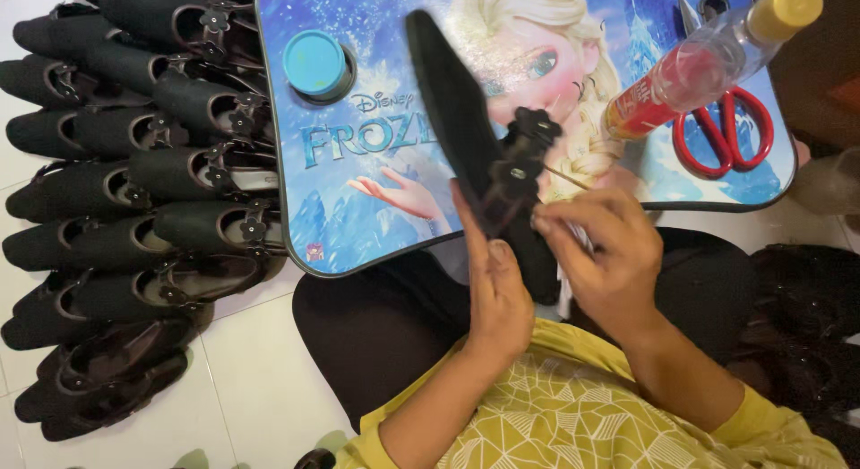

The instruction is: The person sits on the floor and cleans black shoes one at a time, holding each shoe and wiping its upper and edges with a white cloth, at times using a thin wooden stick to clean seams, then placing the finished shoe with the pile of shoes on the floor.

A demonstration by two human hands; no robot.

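Blue and glossy, the lap desk (358, 191) with its cartoon print fills the upper middle, resting over the person's dark-trousered legs. To its left, on the white tile floor (251, 370), black shoes (134, 164) lie stacked in overlapping rows, each with a small flower trim at the strap.

One black shoe (452, 111) is held up over the desk, tilted, toe pointing up and away, heel end down between the hands. The left hand (497, 294) is wrapped around the shoe's lower part from below, thumb pressed along its side. The right hand (605, 245) is pinched shut at the strap, fingertips touching the black flower trim (528, 133); a thin stick or thread pokes out beside the fingers, too fine to tell which.

On the desk's right end a clear bottle (708, 66) with a yellow cap lies tilted across red-handled scissors (730, 133). A round teal lid (315, 64) sits in the desk's cup hole on the left.
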